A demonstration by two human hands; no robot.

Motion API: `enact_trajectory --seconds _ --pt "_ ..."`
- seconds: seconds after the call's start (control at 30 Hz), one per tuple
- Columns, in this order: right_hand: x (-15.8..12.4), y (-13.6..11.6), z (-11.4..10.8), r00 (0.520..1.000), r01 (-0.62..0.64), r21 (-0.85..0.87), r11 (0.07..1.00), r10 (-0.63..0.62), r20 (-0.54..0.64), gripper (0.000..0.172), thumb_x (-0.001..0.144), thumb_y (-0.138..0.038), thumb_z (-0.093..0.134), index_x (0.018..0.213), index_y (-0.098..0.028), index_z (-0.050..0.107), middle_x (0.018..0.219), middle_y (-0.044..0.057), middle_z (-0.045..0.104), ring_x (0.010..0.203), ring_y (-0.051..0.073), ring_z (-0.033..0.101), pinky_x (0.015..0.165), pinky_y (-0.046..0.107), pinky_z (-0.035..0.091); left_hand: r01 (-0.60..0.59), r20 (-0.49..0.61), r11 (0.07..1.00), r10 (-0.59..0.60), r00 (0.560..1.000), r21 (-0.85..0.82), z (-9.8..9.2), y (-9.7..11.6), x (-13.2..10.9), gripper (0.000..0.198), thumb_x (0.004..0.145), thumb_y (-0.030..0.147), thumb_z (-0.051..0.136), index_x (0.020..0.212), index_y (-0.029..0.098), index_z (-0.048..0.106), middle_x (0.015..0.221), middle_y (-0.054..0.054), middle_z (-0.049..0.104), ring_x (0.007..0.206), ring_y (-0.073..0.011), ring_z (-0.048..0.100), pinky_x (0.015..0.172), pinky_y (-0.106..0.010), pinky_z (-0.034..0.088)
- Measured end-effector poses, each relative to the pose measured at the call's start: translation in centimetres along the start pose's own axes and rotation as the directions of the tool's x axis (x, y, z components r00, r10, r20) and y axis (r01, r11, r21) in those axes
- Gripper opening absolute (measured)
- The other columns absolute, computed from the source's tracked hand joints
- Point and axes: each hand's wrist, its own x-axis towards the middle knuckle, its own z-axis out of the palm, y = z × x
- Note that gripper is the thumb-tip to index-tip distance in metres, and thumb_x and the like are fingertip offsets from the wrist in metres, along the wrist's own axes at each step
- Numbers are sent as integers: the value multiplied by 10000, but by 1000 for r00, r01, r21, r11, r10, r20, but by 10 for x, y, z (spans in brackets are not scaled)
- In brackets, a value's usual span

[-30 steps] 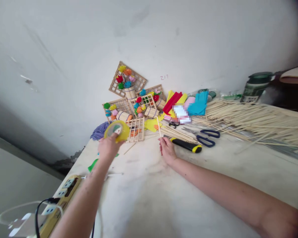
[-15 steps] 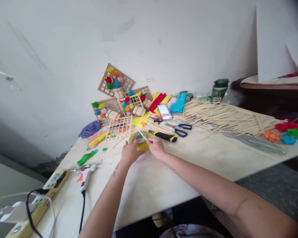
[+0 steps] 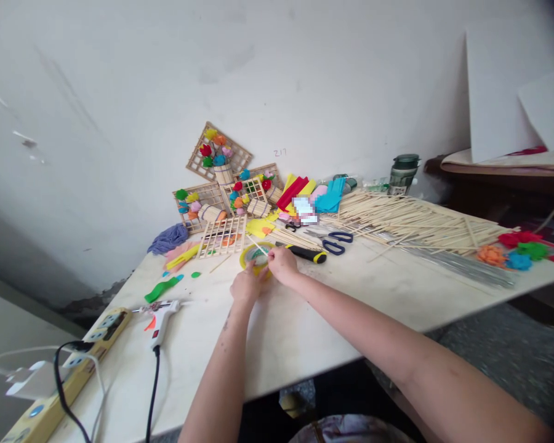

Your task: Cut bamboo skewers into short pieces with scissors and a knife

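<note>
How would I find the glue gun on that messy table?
Start at the white table and go to its near left corner, by the yellow power strip. The glue gun lies just right of it. It is the only white tool with a black cord trailing off the table's edge.

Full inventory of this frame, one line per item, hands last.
table: 1, pale, centre
tape roll: 1, yellow, under both hands
thin stick: 1, pale wood, at right hand
utility knife: 1, black-yellow, right of tape
scissors: 1, blue handles, behind knife
stick pile: many, pale, far right
lattice frames: several, wood with coloured flowers, by wall
foam sheets: several, red, yellow, pink, blue, by wall
glue gun: 1, white, left
power strip: 1, yellow, left edge
bottle: 1, green, back
left hand: on tape roll
right hand: pinching stick
</note>
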Motion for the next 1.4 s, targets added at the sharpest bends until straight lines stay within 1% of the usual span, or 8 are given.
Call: enact_trajectory --seconds 0.17,0.37,0.63,0.7,0.83,0.97,1.13,1.4 --pt "2 -11 -11 995 -35 -136 990 47 83 177 695 -227 523 790 -241 672 812 25 674 786 184 604 616 245 419 -106 -19 983 110 994 151 1 -6 1 539 777 612 261 1114 270 507 872 -100 650 837 -254 600 662 -330 421" --pt "0 -18 -13 987 37 -159 987 -11 161 179 660 -254 558 787 -229 680 840 36 678 795 183 604 616 239 422 -178 -12 966 184 983 188 -2 -14 -11 506 773 612 283 1081 291 524 828 -73 658 788 -233 609 625 -301 418" --pt "2 -19 -12 973 96 -122 988 -68 221 195 629 -218 566 774 -176 689 818 71 681 802 193 609 654 234 433 -125 123 989 135 983 -85 -20 -20 -15 586 714 606 408 1203 284 436 649 -6 643 628 -175 605 584 -256 401" --pt "4 -19 -14 965 88 -114 990 -56 255 190 618 -201 569 759 -175 693 807 75 682 789 200 613 639 239 439 -112 68 983 123 990 -142 -26 -23 -12 639 697 588 451 1244 263 391 704 -9 652 663 -177 606 602 -259 405" --pt "10 -20 -14 965 -29 -127 991 61 254 211 616 -215 569 783 -187 694 839 84 681 800 222 619 614 261 449 -222 -105 971 213 971 -89 -26 -27 -5 579 635 466 585 1164 250 489 1012 -47 617 975 -227 527 787 -299 389" --pt "16 -20 -13 957 -136 -147 980 168 237 317 593 -281 602 885 -180 674 899 106 671 838 233 616 603 258 450 -265 -144 962 255 956 -59 -12 -24 -4 623 595 471 617 1164 245 499 1195 -49 518 1116 -247 418 925 -333 304" --pt "19 -22 -14 943 -182 -156 971 218 252 389 575 -323 624 931 -171 654 961 116 656 853 237 613 598 255 451 -241 -195 965 218 956 -104 3 -15 -10 736 572 561 600 1206 222 442 1271 -74 451 1186 -251 351 982 -365 230" --pt "14 -25 -2 960 -169 -157 973 199 198 347 608 -430 596 828 -173 676 868 123 670 791 233 625 570 264 450 -255 -275 959 214 937 -124 9 -8 -24 699 587 508 612 1189 234 386 1324 -89 377 1255 -279 240 1009 -494 140"
